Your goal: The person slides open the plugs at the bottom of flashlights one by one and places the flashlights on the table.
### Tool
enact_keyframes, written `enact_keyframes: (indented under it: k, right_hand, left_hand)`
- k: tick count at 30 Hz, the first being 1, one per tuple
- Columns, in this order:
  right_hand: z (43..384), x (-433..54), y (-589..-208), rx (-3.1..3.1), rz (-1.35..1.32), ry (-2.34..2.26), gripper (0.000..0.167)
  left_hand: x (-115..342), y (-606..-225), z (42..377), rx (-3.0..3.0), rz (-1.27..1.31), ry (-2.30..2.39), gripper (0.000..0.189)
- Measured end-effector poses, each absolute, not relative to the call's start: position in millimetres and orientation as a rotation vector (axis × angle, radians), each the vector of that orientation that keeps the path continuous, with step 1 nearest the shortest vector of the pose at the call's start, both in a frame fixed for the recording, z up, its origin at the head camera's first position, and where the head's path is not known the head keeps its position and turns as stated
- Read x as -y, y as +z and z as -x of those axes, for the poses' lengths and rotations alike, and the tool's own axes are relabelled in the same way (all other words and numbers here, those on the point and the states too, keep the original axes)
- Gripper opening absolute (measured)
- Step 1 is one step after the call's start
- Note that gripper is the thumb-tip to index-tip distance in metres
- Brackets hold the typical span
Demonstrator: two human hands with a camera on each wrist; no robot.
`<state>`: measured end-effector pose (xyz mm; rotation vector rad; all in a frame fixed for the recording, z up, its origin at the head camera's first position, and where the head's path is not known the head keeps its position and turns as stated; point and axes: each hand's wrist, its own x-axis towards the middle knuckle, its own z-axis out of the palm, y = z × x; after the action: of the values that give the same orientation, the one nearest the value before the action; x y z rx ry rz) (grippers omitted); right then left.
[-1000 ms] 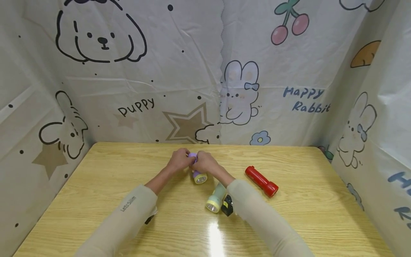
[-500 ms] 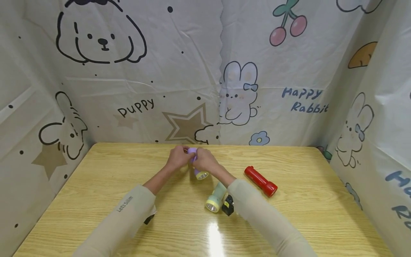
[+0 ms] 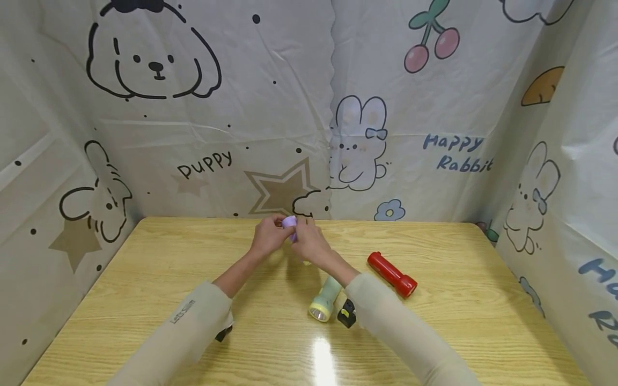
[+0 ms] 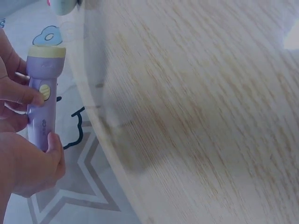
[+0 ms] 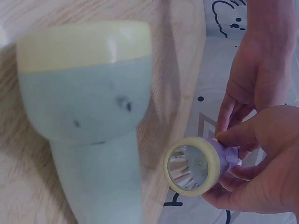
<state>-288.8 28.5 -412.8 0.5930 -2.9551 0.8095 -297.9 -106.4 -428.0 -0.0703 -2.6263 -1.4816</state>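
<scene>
Both hands hold a purple flashlight [image 4: 43, 109] with a pale yellow rim, lifted off the table near its far edge. My left hand [image 3: 267, 236] grips its tail end. My right hand [image 3: 310, 242] holds it nearer the head, with a digit against the yellow striped switch [image 4: 45, 92]. From the head view only the purple tail shows between the hands; the right hand covers most of the rest. The right wrist view shows the clear lens [image 5: 188, 166], with no light seen in it.
A mint-green flashlight [image 3: 325, 298] with a yellow rim lies by the right forearm. To its right lies a red flashlight [image 3: 392, 274]. Beneath them is a wooden table [image 3: 169, 268], with a printed cloth [image 3: 270, 107] behind and on both sides. Black wrist devices [image 3: 346, 313] sit under the sleeves.
The purple flashlight has risen slightly and shifted away toward the table's far edge. Its lens end, visible below the right hand before, is now almost wholly hidden in the head view.
</scene>
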Motion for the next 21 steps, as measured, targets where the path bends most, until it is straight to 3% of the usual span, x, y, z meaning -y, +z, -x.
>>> enact_keyframes:
  k: [9,21]
  right_hand:
    - [281.0,-31.2,-411.0,2.779,-0.708,0.735,0.038]
    - [273.3,-35.9,-405.6,2.672,-0.733,0.733,0.042]
  left_hand:
    - [101.9,-421.6,293.3,2.518,0.076,-1.554,0.036]
    - [98.6,-415.4,287.2,2.453,0.085,-1.615,0.039]
